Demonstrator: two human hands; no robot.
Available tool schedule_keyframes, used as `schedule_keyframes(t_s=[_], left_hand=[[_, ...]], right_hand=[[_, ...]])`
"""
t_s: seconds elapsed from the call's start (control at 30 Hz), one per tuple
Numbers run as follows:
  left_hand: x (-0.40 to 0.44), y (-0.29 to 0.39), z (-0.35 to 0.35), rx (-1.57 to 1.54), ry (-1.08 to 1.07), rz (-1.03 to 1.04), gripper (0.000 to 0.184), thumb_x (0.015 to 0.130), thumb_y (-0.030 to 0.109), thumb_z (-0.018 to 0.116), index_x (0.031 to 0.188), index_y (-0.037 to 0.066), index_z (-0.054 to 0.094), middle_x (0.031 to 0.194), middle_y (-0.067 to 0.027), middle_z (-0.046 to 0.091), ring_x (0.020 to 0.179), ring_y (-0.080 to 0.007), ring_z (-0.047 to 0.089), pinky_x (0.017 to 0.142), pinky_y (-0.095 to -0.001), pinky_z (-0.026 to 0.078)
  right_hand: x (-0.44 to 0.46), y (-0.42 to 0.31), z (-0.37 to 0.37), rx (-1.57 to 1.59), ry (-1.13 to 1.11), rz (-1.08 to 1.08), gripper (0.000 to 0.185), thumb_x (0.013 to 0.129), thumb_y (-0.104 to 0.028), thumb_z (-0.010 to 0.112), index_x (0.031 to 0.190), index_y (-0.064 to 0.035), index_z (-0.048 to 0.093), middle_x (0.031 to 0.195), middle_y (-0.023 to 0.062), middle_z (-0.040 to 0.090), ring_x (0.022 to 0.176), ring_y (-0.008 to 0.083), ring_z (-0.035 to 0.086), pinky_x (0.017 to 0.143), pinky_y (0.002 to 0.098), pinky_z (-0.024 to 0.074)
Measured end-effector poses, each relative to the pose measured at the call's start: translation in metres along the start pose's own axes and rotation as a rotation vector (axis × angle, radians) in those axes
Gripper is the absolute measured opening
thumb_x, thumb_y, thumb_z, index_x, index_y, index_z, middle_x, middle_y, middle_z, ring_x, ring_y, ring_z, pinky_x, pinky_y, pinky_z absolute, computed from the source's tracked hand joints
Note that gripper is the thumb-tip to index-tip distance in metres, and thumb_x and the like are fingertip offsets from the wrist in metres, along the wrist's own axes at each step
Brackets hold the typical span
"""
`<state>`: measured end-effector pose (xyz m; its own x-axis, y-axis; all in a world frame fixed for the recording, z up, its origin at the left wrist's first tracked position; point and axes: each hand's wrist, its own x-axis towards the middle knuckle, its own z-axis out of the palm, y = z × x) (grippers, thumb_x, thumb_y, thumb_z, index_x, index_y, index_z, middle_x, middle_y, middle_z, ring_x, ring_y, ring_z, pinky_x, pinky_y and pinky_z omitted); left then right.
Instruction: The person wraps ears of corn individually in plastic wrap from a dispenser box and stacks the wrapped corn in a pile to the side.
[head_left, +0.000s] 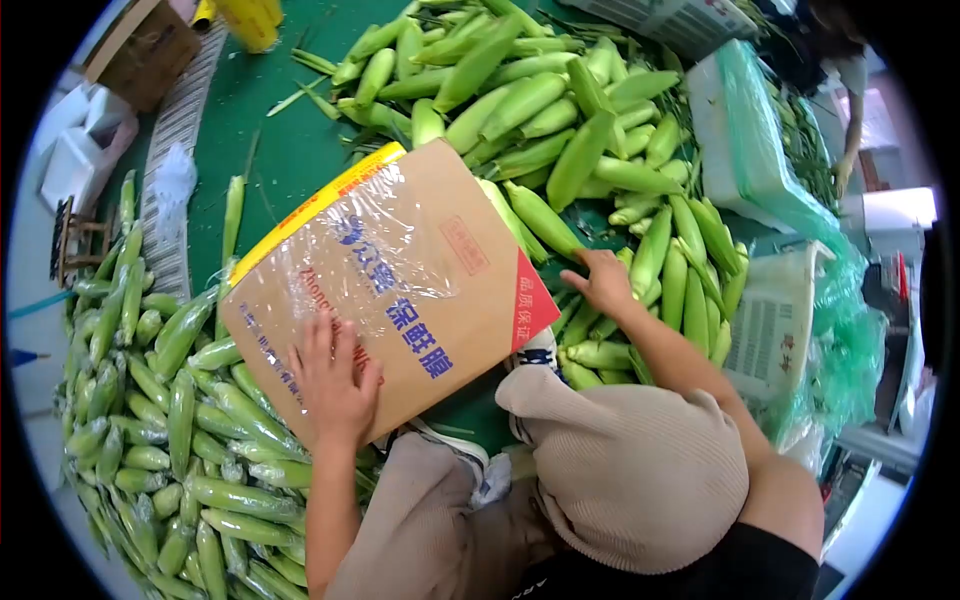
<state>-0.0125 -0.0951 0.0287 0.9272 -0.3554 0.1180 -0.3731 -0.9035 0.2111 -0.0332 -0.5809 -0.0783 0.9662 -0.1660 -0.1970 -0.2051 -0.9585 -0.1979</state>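
Note:
In the head view, a cardboard box of cling film, printed with blue characters, lies in front of my knees. A strip of clear film stretches across its top from the yellow roll edge. My left hand rests on the box and film with its fingers spread. At the box's right side, my right hand closes its thumb and fingers on the end of a green ear of corn in its husk. The palm side of this hand is hidden.
Unwrapped ears of corn are heaped ahead and to the right. Film-wrapped ears pile up on my left. White crates and a foam box with green plastic stand on the right, near another person's arm.

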Motion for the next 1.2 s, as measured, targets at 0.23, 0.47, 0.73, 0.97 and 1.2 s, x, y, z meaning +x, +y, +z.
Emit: schedule_keyframes(t_s=[0.23, 0.47, 0.73, 0.97, 1.2], left_hand=[[-0.011, 0.018, -0.008, 0.042, -0.167, -0.127, 0.069, 0.094, 0.044, 0.064, 0.155, 0.014, 0.049, 0.169, -0.0197, 0.029, 0.156, -0.0440, 0.024, 0.124, -0.0642, 0.014], [-0.011, 0.020, -0.008, 0.086, -0.199, -0.221, 0.064, 0.091, 0.051, 0.066, 0.150, 0.028, 0.057, 0.169, -0.0201, 0.029, 0.155, -0.0483, 0.021, 0.122, -0.0697, 0.009], [-0.005, 0.034, -0.021, 0.199, -0.325, -0.254, 0.063, 0.092, 0.043, 0.063, 0.151, 0.021, 0.056, 0.168, -0.0178, 0.031, 0.154, -0.0453, 0.026, 0.124, -0.0638, 0.016], [0.002, 0.018, -0.041, 0.200, 0.329, 0.136, 0.054, 0.095, 0.034, 0.074, 0.138, 0.004, 0.060, 0.133, -0.0173, 0.064, 0.116, -0.0283, 0.063, 0.098, -0.0452, 0.051], [0.081, 0.001, -0.042, 0.107, 0.035, -0.145, 0.068, 0.080, 0.030, 0.081, 0.143, 0.017, 0.058, 0.147, -0.0114, 0.054, 0.135, -0.0399, 0.049, 0.119, -0.0544, 0.032]], right_hand=[[0.073, -0.037, 0.016, 0.005, 0.022, 0.078, 0.069, 0.078, -0.048, 0.084, 0.128, -0.0073, 0.058, 0.118, 0.0147, 0.060, 0.114, 0.0365, 0.058, 0.088, 0.0528, 0.0516], [0.011, 0.001, -0.006, 0.708, -0.031, 0.259, 0.055, 0.090, -0.031, 0.073, 0.132, -0.0051, 0.047, 0.126, 0.0191, 0.062, 0.114, 0.0330, 0.063, 0.099, 0.0452, 0.0490], [0.077, -0.234, -0.107, 0.562, 0.095, -1.094, 0.078, 0.081, -0.024, 0.081, 0.150, -0.0100, 0.049, 0.143, 0.0204, 0.055, 0.128, 0.0384, 0.057, 0.106, 0.0472, 0.0476], [0.109, -0.330, -0.056, 0.276, 0.259, -1.168, 0.057, 0.075, -0.036, 0.083, 0.128, -0.0248, 0.066, 0.111, 0.0096, 0.062, 0.110, 0.0321, 0.061, 0.086, 0.0471, 0.0521], [0.124, -0.318, -0.072, 0.133, 0.069, -1.244, 0.071, 0.072, -0.031, 0.087, 0.137, -0.0188, 0.059, 0.122, 0.0111, 0.060, 0.120, 0.0320, 0.055, 0.101, 0.0443, 0.0463]])
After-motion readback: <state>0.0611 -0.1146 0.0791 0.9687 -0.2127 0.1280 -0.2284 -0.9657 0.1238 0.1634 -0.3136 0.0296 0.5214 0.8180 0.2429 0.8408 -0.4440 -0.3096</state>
